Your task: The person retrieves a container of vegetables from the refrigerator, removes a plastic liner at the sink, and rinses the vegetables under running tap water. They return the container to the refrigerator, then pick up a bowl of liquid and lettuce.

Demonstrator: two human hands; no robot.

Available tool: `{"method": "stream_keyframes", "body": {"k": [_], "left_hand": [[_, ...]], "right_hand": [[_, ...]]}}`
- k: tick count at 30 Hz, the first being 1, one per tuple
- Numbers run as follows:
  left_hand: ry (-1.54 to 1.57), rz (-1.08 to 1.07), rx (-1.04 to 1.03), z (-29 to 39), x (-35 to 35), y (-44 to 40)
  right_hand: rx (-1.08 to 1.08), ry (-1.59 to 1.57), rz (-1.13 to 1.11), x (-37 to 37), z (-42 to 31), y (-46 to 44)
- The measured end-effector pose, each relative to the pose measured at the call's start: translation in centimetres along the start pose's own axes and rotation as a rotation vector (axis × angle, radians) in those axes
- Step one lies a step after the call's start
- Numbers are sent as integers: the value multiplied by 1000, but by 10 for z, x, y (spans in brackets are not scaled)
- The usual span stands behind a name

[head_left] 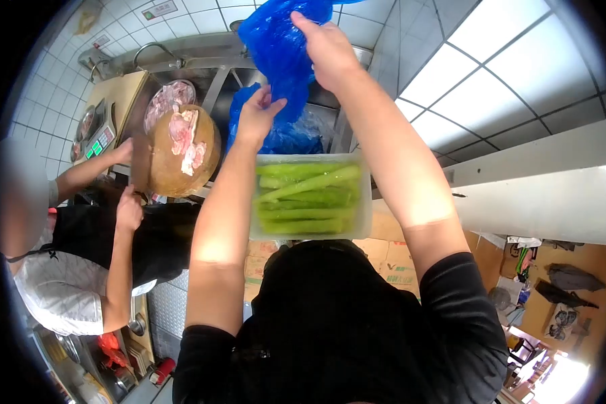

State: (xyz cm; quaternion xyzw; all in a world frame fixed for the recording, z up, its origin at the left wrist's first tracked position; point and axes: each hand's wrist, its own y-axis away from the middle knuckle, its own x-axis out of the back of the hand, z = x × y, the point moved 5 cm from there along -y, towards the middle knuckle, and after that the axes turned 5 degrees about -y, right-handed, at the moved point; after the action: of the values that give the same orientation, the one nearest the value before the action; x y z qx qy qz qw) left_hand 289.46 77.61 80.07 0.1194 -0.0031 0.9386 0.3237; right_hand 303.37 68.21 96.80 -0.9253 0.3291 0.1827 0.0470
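Note:
A blue plastic bag (279, 50) hangs over the sink, its upper part raised toward the tiled wall. My right hand (330, 57) grips it high up, thumb pressed against the film. Lower down, my left hand (259, 114) has its fingers closed at the bag's side. More crumpled blue plastic and some clear plastic (313, 128) lie in the sink below. Close to my body stands a translucent plastic tub (365, 209) filled with peeled green stalks (306, 198); neither hand touches it.
On my left a co-worker holds a cleaver (140, 165) beside a round wooden chopping board (161, 175) with raw meat (185, 141). Behind it are a plate of meat (168, 97) and a digital scale (101, 138). A faucet (158, 50) rises at the back; a white ledge (539, 178) runs along the right.

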Motion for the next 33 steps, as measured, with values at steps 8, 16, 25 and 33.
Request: {"method": "stream_keyframes", "body": {"k": [8,16,25,33], "left_hand": [[-78,-10,-81,12,21,-20],[-196,-35,-68,12,22,-31],[-227,-41,-78,0,22,-40],[-502,-44,-178,-16,9,-42]], "right_hand": [[40,-203,-71,35,5,-30],[-27,-99,-121,42,10,-28],[122,505,-80,58,22,-31],[296,1100,13,58,38,-29]]}}
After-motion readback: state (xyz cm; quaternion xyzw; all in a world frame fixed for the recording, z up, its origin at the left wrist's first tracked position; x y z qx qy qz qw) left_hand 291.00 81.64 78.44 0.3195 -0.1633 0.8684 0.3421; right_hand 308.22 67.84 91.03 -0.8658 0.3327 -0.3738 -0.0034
